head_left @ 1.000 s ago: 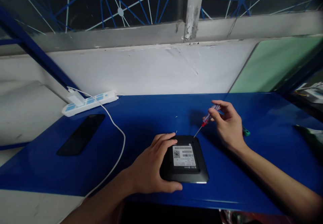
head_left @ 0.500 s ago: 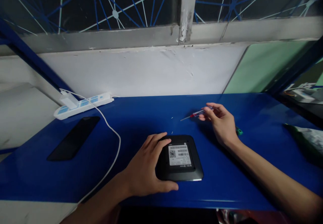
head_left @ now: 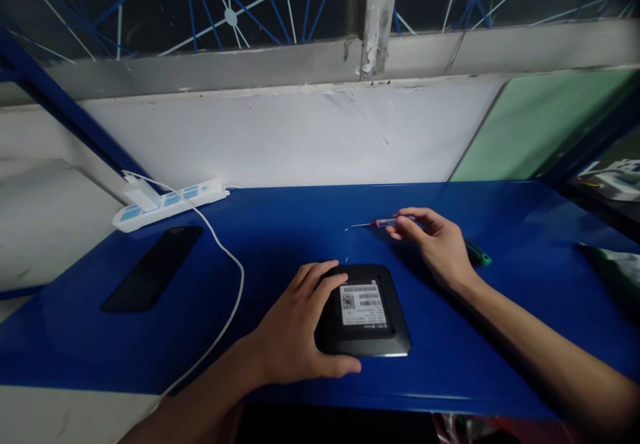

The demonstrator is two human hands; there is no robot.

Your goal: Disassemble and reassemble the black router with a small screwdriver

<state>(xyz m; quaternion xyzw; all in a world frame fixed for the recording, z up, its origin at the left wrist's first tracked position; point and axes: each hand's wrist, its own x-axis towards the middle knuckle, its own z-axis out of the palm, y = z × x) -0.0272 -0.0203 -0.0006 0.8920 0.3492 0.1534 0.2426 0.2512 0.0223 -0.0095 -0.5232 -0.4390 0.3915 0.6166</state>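
A flat black device [head_left: 400, 324], perhaps a router or set-top box, lies on the blue table with a white printed label [head_left: 363, 305] facing up. My left hand [head_left: 295, 327] grips its left side, fingers over the far edge and thumb along the near edge. In my right hand [head_left: 440, 247] is a screwdriver [head_left: 385, 222] with a clear handle and red collar, pinched by the handle and held nearly level. Its tip points left, close to a small screw [head_left: 346, 230]. Another small screw [head_left: 347, 259] lies just beyond the device's far edge.
A green-handled tool [head_left: 479, 254] lies partly behind my right hand. To the left are a black phone [head_left: 153, 271], a white power strip [head_left: 173, 204] with a charger [head_left: 141, 194], and its white cable [head_left: 235, 257] crossing the table. A wall panel [head_left: 300, 141] bounds the back.
The screwdriver has left the device's far right corner and swung leftward and level, its tip now beside the farther screw. My left hand has kept its hold on the device.
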